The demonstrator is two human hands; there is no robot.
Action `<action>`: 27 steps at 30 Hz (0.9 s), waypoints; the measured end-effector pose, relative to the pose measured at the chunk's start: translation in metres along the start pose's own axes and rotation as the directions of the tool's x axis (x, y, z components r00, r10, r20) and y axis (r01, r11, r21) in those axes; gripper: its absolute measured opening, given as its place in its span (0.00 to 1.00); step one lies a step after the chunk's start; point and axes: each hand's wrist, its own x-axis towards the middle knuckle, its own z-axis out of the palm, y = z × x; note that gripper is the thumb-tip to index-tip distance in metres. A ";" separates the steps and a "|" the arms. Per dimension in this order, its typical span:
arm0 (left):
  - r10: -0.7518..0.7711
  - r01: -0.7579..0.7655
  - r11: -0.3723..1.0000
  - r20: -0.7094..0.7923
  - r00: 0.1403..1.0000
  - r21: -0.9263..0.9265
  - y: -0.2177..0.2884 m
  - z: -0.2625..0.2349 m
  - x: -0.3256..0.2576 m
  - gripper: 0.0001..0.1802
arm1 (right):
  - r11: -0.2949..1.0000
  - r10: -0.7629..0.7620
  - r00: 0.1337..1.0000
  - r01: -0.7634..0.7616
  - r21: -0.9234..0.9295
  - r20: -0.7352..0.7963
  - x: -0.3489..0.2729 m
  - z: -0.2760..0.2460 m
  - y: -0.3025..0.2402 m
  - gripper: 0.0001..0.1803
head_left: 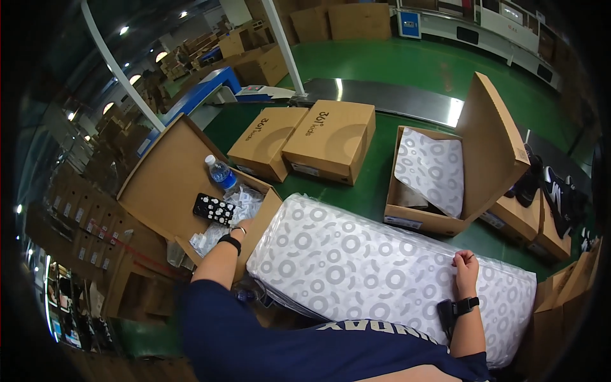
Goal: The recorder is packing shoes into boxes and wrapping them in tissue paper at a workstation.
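A thick stack of white tissue paper with grey ring patterns (pixel 356 264) lies in front of me. My right hand (pixel 465 267) pinches the stack's far right edge. My left hand (pixel 240 228) reaches into an open cardboard box (pixel 167 184) on my left, its fingers hidden among small clear plastic packets (pixel 245 197). A black tray with white dots (pixel 214 208) and a water bottle (pixel 221 172) lie in that same box. I cannot see whether the left hand grips anything.
An open shoebox (pixel 445 219) lined with the same paper stands behind the stack, lid up. Two shut shoeboxes (pixel 305 140) sit further back on the green table. Black shoes (pixel 554 191) rest on boxes at right. A conveyor (pixel 394 99) runs behind.
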 end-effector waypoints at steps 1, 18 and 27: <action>-0.027 0.025 0.999 -0.049 0.998 -0.046 0.059 -0.005 0.043 0.19 | 1.000 0.025 0.995 -0.024 0.011 -0.098 -0.011 -0.007 0.004 0.03; -0.356 0.414 0.906 -0.368 0.859 0.090 0.124 -0.199 0.006 0.11 | 0.886 -0.164 0.978 0.088 -0.455 -0.129 -0.031 -0.061 -0.052 0.07; -0.054 -0.191 0.157 -0.202 0.978 -0.969 0.342 -0.241 0.092 0.18 | 0.540 -0.047 0.994 0.109 -0.835 0.099 0.019 -0.072 -0.089 0.18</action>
